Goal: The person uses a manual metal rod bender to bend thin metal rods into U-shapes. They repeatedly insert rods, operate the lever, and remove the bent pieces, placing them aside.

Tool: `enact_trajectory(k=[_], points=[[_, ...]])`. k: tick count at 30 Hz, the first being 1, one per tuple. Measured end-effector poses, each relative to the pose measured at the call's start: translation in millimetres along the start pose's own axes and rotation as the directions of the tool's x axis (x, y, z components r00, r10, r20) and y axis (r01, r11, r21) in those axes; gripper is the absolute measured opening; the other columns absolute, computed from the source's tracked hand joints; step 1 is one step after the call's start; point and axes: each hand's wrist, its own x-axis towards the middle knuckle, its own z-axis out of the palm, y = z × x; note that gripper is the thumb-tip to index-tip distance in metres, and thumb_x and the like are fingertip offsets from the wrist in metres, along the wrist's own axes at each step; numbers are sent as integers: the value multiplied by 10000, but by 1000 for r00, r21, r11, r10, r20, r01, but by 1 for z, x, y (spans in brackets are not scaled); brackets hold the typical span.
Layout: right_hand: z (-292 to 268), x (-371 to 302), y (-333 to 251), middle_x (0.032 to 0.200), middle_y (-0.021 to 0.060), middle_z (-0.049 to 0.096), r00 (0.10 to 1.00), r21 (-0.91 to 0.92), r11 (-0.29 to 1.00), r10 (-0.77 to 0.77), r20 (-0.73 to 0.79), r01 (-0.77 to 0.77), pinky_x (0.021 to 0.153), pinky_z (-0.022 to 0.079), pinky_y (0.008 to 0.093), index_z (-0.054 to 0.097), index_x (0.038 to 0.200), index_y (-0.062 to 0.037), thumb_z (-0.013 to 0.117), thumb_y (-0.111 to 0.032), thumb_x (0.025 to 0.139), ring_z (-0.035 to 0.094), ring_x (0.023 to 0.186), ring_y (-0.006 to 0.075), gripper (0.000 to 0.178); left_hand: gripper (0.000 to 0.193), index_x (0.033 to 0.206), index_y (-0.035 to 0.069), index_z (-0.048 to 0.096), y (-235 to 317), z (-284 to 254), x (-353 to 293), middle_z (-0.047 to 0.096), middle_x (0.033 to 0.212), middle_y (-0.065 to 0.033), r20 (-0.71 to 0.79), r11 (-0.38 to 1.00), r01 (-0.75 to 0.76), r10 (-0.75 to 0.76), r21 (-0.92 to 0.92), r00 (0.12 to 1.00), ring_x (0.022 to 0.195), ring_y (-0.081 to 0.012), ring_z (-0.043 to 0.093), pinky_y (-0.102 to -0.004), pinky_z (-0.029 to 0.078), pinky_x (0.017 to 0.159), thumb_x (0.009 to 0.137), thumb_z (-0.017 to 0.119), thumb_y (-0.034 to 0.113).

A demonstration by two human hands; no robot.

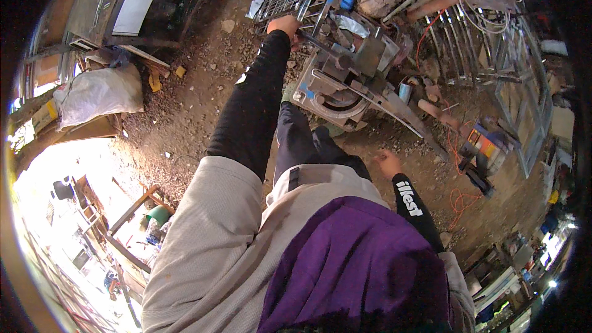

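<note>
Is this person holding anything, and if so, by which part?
The left hand appears closed around the outer end of the dark bar at the machine; the exact grip is partly hidden. The right hand looks empty.

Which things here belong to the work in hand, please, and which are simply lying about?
Apparently in use: dark metal rod at the left hand; likely chop saw; long metal bar extending from it.

Seemingly lying about: white sack; yellow scrap; white scrap.
</note>
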Motion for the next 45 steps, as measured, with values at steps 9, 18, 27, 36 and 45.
enact_trajectory(k=[9,18,27,36,45], points=[[12,39,50,1096,140,707,951,-321,916,-287,-110,240,893,525,427,653,1215,-68,699,-401,889,670,1018,320,468,226,1085,139,747,-10,30,24,734,935,-117,130,910,166,-125,-380,984,841,-297,725,-399,597,744,954,565,161],[12,24,16,1152,152,699,973,-320,928,-221,-63,190,919,524,426,645,1214,-57,693,-323,895,668,1065,314,418,246,1142,187,743,-5,4,4,734,900,-111,27,998,-62,62,13,998,827,-298,725,-404,576,744,977,565,230],[15,22,14,1162,149,696,975,-292,940,-205,-79,174,920,528,411,656,1183,-52,681,-299,902,673,1063,308,375,257,1139,204,742,10,-15,-15,734,1021,-99,5,962,-161,163,219,987,911,-309,719,-421,582,751,957,564,163],[16,25,13,1192,160,688,979,-265,947,-198,-48,179,943,514,414,655,1207,-49,671,-290,912,657,1102,320,381,295,1161,227,744,5,-10,-11,739,961,-111,11,975,-150,150,163,989,841,-310,727,-398,583,730,940,574,131],[18,27,6,1195,156,686,970,-284,935,-238,-58,212,934,521,412,657,1210,-48,681,-281,906,664,1083,313,384,231,1023,56,735,-42,42,26,706,778,-92,4,953,-30,33,-302,999,599,-193,675,-373,576,619,974,592,230]])
